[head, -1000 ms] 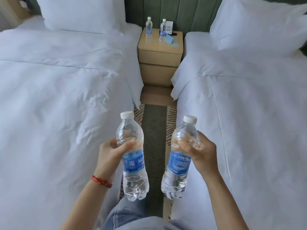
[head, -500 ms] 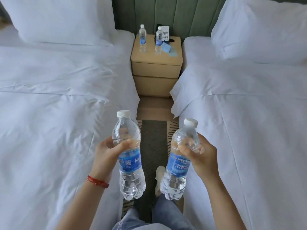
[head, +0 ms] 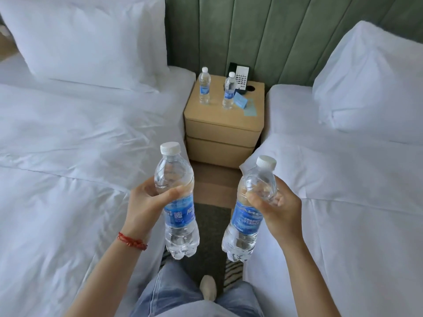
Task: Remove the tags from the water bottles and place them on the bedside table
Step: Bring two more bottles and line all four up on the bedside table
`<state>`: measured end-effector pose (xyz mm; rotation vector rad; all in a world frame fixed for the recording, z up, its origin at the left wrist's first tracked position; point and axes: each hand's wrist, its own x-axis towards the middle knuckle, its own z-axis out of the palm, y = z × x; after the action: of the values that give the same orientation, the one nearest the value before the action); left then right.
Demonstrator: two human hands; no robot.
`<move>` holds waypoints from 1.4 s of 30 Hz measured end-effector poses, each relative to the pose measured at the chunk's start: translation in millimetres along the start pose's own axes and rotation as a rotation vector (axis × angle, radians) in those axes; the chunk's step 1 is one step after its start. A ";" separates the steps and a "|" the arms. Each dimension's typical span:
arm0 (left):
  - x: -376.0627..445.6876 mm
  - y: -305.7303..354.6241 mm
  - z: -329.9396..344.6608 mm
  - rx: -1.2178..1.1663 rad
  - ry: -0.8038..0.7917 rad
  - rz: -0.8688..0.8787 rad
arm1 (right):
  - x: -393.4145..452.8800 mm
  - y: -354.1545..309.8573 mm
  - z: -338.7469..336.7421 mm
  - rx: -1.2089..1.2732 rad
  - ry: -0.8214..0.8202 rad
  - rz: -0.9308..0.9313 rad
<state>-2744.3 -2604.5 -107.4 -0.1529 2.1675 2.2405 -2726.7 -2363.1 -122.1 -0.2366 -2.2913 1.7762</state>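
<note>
**Two beds, one bench, four bottles**

Two beds flank me, both in white linen: the left bed [head: 68,156] and the right bed [head: 354,202], each with one white pillow, the left pillow [head: 87,40] and the right pillow [head: 370,83]. Behind them runs one green padded headboard [head: 263,35].

Between the beds stands the single tan bench [head: 223,131], two drawers high. On its top I count two upright water bottles: the far left bottle [head: 204,88] and the far right bottle [head: 229,90], near each other but apart. Behind the far right bottle sits one white phone [head: 241,77], and just beside that bottle lie two pale blue cards [head: 246,104] (whether these are tags I cannot tell).

That makes four bottles, because I hold two more. My left grip [head: 146,202] is wrapped round the left bottle [head: 178,207] at its shoulder, above the blue label, thumb across the front; the bottle stands nearly upright. My right grip [head: 277,209] is curled round the right bottle [head: 249,209] at the same height, and it leans with its cap tilted to the right. Both carry white caps and are held over the floor between the beds, short of the bench.

One red bracelet [head: 132,241] circles my left wrist. Below, my two jeans legs and one pale shoe [head: 207,287] show.
</note>
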 end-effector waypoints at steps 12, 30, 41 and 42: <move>221.3 -12.4 35.2 -0.035 -0.027 -0.053 | 200.2 28.8 47.9 -0.015 -0.008 0.062; 526.6 -7.5 67.9 0.091 -0.076 -0.019 | 473.7 57.8 128.5 -0.123 0.052 0.174; 626.7 -43.0 116.8 0.266 -0.004 -0.088 | 590.1 114.4 133.3 -0.259 -0.129 0.082; 633.7 -47.1 120.6 0.286 0.001 -0.102 | 598.2 119.1 134.4 -0.276 -0.135 0.076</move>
<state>-3377.7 -2516.2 -204.1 -0.2505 2.3897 1.8541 -3340.2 -2298.3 -219.2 -0.2608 -2.6564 1.5472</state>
